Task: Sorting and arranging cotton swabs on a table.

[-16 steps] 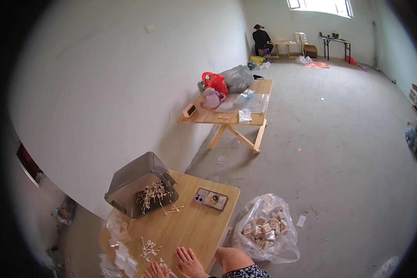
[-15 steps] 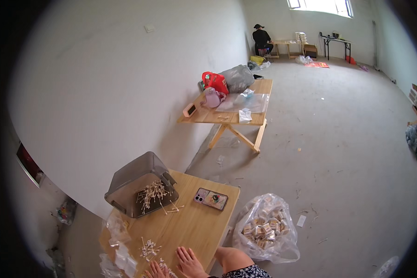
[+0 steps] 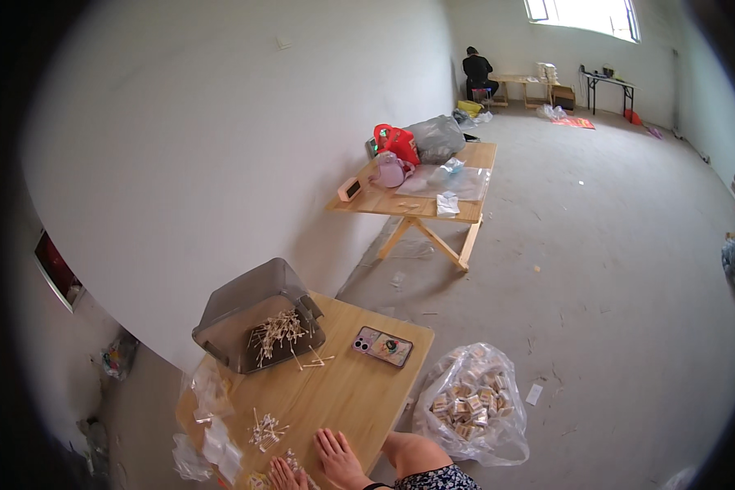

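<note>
Both my hands rest at the near edge of the wooden table. My right hand (image 3: 340, 461) lies flat with its fingers stretched out. My left hand (image 3: 287, 475) sits beside it, fingers extended, cut off by the lower edge of the picture. A cluster of cotton swabs (image 3: 294, 461) shows between them, partly hidden by the left hand. Just beyond the left hand lies a loose pile of cotton swabs (image 3: 265, 430). A grey translucent plastic bin (image 3: 249, 298) is tipped on its side farther back, with many cotton swabs (image 3: 279, 331) spilling from its mouth.
A phone (image 3: 382, 346) lies on the table (image 3: 327, 392). Clear plastic bags (image 3: 220, 449) hang at its left edge. On the floor to the right stands a bag of small packs (image 3: 472, 404). Farther off are another table (image 3: 367, 201) and a seated person (image 3: 478, 73).
The whole view has shifted, so the surroundings sit farther right. My hands stay flat at nearly the same place on the table, and a little more of the swabs between them shows.
</note>
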`<state>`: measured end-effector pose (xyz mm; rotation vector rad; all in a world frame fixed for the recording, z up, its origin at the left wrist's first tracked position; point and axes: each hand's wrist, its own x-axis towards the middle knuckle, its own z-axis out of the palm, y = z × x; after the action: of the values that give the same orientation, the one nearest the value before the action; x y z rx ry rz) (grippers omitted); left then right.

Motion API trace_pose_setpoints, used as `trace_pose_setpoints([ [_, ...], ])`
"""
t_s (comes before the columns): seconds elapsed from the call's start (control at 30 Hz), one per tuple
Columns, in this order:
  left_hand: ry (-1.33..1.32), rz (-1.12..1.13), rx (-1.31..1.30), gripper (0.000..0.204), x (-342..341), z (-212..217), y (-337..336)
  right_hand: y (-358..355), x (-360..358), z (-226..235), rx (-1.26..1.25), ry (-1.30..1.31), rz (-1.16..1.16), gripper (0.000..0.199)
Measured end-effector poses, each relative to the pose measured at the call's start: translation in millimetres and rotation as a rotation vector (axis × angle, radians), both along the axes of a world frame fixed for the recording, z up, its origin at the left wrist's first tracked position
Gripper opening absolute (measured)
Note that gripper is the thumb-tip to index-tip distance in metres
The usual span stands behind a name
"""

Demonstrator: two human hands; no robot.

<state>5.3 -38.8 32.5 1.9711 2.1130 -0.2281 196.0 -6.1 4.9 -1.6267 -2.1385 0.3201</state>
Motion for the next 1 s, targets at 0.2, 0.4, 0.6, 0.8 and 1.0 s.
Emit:
trace_pose_setpoints([
  [0.2,0.045,-0.100,-0.014,0.073,0,1,-2,-1,-2,-3,0.036,0.001,-0.022,0.073],
  [0.4,-0.016,-0.091,0.106,0.070,-6,-20,-8,-2,1,3,-0.004,-0.129,-0.009,0.071],
  [0.6,-0.264,-0.089,0.298,0.085,-10,-25,-15,-5,0,-1,0.085,-0.055,-0.025,0.070],
  [0.8,-0.249,-0.204,0.299,0.090,-7,-23,-19,0,1,2,0.017,-0.089,-0.013,0.070],
  [1.0,-0.284,-0.188,0.318,0.092,-5,-22,-18,4,-2,1,0.069,-0.160,0.021,0.073],
])
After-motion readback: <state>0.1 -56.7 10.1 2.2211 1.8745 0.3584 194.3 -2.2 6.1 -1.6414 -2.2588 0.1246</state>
